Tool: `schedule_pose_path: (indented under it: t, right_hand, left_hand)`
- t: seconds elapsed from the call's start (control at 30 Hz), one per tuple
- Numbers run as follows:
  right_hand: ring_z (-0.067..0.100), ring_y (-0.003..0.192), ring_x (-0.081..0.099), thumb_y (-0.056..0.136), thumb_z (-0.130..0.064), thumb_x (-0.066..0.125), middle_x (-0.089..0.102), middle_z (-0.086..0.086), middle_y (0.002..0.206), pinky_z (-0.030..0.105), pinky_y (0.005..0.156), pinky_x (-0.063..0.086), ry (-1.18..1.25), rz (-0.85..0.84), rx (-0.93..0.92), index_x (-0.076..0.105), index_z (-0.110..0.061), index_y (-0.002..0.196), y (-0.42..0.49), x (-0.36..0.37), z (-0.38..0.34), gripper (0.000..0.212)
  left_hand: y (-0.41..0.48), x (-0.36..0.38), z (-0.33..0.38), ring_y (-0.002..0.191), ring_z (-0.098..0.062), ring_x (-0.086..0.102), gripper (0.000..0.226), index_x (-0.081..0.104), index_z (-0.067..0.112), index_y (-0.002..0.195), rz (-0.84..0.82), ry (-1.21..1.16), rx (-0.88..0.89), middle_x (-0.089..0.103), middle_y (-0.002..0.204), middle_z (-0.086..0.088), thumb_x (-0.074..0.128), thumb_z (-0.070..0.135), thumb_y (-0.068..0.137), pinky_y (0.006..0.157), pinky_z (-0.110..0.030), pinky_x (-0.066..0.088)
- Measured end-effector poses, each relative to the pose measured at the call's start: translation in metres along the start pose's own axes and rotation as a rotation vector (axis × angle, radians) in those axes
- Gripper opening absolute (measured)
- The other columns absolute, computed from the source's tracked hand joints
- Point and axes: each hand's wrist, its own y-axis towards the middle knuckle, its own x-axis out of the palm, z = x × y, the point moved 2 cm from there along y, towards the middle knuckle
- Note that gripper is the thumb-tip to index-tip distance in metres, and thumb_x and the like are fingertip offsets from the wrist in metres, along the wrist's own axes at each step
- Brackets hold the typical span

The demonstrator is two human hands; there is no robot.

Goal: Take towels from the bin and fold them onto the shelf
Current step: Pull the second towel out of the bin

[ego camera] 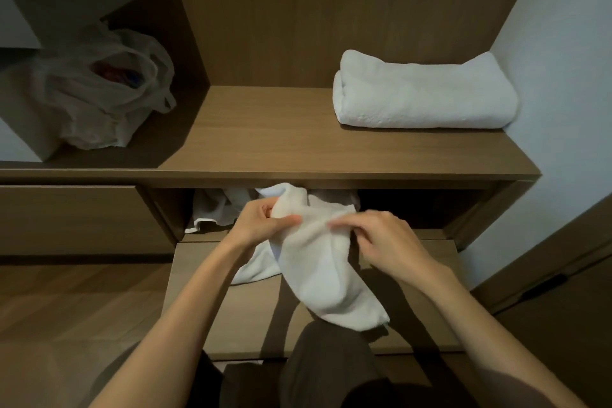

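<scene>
A white towel [318, 262] hangs between my hands above the pulled-out wooden bin [430, 262]. My left hand [261, 222] pinches its upper left edge, and my right hand [381, 238] grips the edge on the right. The towel's lower end droops toward my knee. More white towels [218, 209] lie crumpled at the back of the bin, partly hidden under the shelf. A folded white towel [424, 93] rests on the right side of the wooden shelf [265, 136].
A translucent plastic bag [106, 93] with dark items sits in the left compartment, behind a vertical divider [185, 26]. A shut drawer front [73, 219] is at the left. A pale wall [563, 76] bounds the shelf on the right.
</scene>
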Motion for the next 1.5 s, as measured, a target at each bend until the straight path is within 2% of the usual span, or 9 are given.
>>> schedule_pose_path:
  t: [0.17,0.27,0.37,0.47,0.53,0.67,0.97,1.2,1.5]
  right_hand:
    - [0.01,0.133,0.034,0.071,-0.052,0.079,0.034,-0.013,0.15,0.039,0.101,0.042,0.3,-0.059,0.149,0.019,-0.046,0.148,0.023,0.017,-0.014,0.098]
    - [0.022,0.106,0.063,0.079,-0.049,0.071,0.065,-0.004,0.115,0.042,0.082,0.054,0.26,0.01,0.203,0.045,-0.039,0.131,0.03,0.021,-0.023,0.059]
    - [0.023,0.091,0.062,0.087,-0.044,0.062,0.066,-0.006,0.098,0.037,0.069,0.051,0.008,0.164,0.086,0.052,-0.033,0.116,0.026,0.003,-0.037,0.032]
    - [0.013,0.085,0.053,0.088,-0.025,0.062,0.051,-0.016,0.088,0.035,0.066,0.045,0.018,0.212,-0.014,0.053,-0.031,0.113,0.016,-0.021,-0.045,0.028]
    - [0.011,0.084,0.052,0.084,-0.014,0.063,0.053,-0.014,0.091,0.036,0.066,0.047,0.103,0.225,-0.03,0.048,-0.035,0.115,0.01,-0.032,-0.043,0.041]
    - [0.015,0.081,0.064,0.09,-0.021,0.067,0.063,-0.004,0.1,0.041,0.063,0.057,0.299,0.299,-0.057,0.03,-0.042,0.127,0.005,-0.048,-0.039,0.056]
    - [-0.007,0.104,0.054,0.092,-0.033,0.064,0.058,-0.013,0.122,0.011,0.085,0.046,0.396,0.574,0.068,0.049,-0.027,0.132,0.034,-0.058,-0.022,0.043]
    - [-0.007,0.11,0.053,0.094,-0.032,0.062,0.058,-0.023,0.122,0.009,0.087,0.044,0.496,0.533,0.096,0.052,-0.034,0.131,0.084,-0.139,-0.06,0.038]
    - [-0.001,0.094,0.061,0.091,-0.019,0.065,0.065,-0.022,0.096,0.013,0.074,0.046,0.51,0.339,-0.031,0.06,-0.033,0.102,0.12,-0.363,-0.18,0.019]
  left_hand:
    - [-0.029,-0.002,0.023,0.098,-0.018,0.067,0.022,0.073,0.017,0.105,-0.087,-0.011,0.255,0.073,0.1,-0.007,0.073,0.016,0.083,0.086,-0.034,0.051]
    - [-0.04,-0.003,0.033,0.107,-0.01,0.062,0.031,0.072,0.021,0.107,-0.023,0.007,0.352,0.069,0.112,0.004,0.07,0.002,0.083,0.094,-0.033,0.051]
    - [-0.044,-0.017,0.037,0.108,-0.003,0.054,0.044,0.065,0.04,0.103,0.199,-0.029,0.441,0.055,0.118,0.006,0.08,0.01,0.074,0.09,-0.031,0.049]
    - [-0.046,-0.026,0.04,0.129,-0.006,0.037,0.1,0.027,0.063,0.126,0.154,0.014,0.392,0.029,0.145,0.006,0.089,0.038,0.051,0.098,-0.025,0.04]
    - [-0.044,-0.018,0.041,0.136,-0.001,0.025,0.121,0.008,0.059,0.134,0.037,0.098,0.373,0.019,0.149,0.015,0.093,0.03,0.053,0.102,-0.014,0.032]
    - [-0.035,0.001,0.042,0.117,-0.01,0.055,0.065,0.048,0.02,0.134,0.064,0.201,0.418,0.058,0.131,0.002,0.08,0.018,0.078,0.096,-0.028,0.048]
    - [-0.011,-0.004,0.067,0.084,-0.002,0.062,0.022,0.06,0.037,0.102,0.059,0.234,0.541,0.065,0.092,0.018,0.071,0.029,0.085,0.078,-0.038,0.056]
    - [-0.008,-0.046,0.163,0.085,-0.022,0.065,0.018,0.065,0.015,0.104,-0.022,0.196,0.56,0.068,0.097,-0.003,0.067,0.023,0.088,0.078,-0.045,0.055]
    - [-0.09,-0.139,0.371,0.11,0.005,0.058,0.058,0.068,0.033,0.109,-0.347,0.345,0.449,0.066,0.113,0.017,0.052,-0.017,0.085,0.097,-0.017,0.046]
